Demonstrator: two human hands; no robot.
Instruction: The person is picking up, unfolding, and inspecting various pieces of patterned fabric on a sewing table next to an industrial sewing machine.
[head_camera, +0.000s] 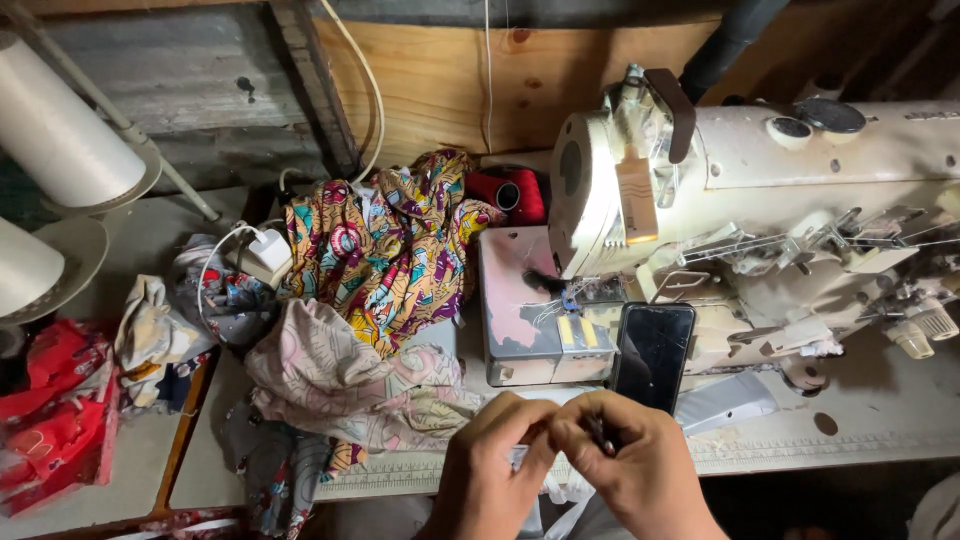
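Note:
My left hand (487, 462) and my right hand (632, 462) meet at the bottom centre, in front of the table's edge. Their fingertips pinch together on a small dark object (600, 432), too hidden by the fingers to identify. A bit of white cloth (560, 492) shows below the hands. Just beyond them a black phone (653, 354) leans against the cream sewing machine (760, 200).
A pile of patterned fabric (385, 250) and a pale pink cloth (350, 385) lie to the left on the table (880, 420). Two large white thread cones (55, 130) stand far left, above red fabric (55, 420). A white charger (265, 250) lies on the cloths.

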